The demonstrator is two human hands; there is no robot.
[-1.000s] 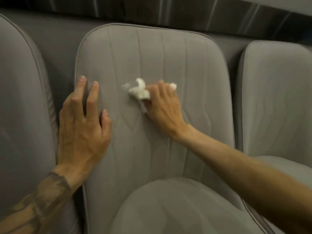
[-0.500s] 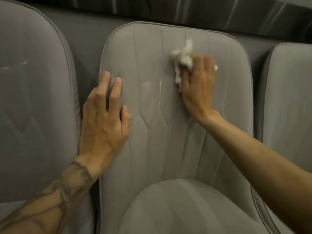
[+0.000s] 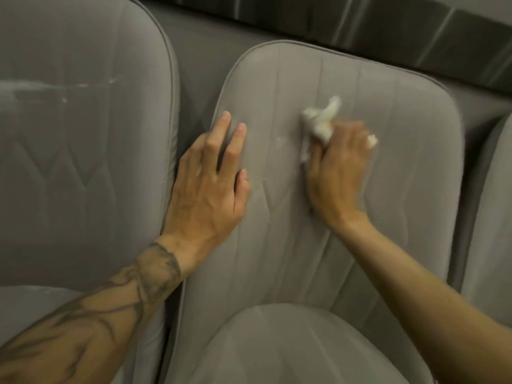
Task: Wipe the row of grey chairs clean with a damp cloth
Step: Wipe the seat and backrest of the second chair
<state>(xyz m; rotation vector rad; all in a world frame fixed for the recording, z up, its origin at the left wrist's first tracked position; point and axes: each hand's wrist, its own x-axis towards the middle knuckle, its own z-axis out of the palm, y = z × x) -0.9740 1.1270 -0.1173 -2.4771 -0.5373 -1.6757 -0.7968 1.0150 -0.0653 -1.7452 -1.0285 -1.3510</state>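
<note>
A grey padded chair (image 3: 401, 189) fills the middle of the head view, its backrest facing me and its seat cushion (image 3: 291, 347) at the bottom. My right hand (image 3: 338, 173) presses a crumpled white cloth (image 3: 321, 123) against the upper middle of the backrest; the cloth sticks out above the fingers, with a scrap showing at the hand's right side. My left hand (image 3: 207, 187) lies flat with straight fingers on the backrest's left edge.
Another grey chair (image 3: 83, 162) stands close on the left, with pale streaks across its upper backrest. The edge of a third chair (image 3: 493, 217) shows at the right. A dark striped wall (image 3: 360, 20) runs behind the row.
My right hand with the cloth went from the backrest's middle up to its top right, then came back down and left. The left hand stayed on the left edge. The view shifted left.
</note>
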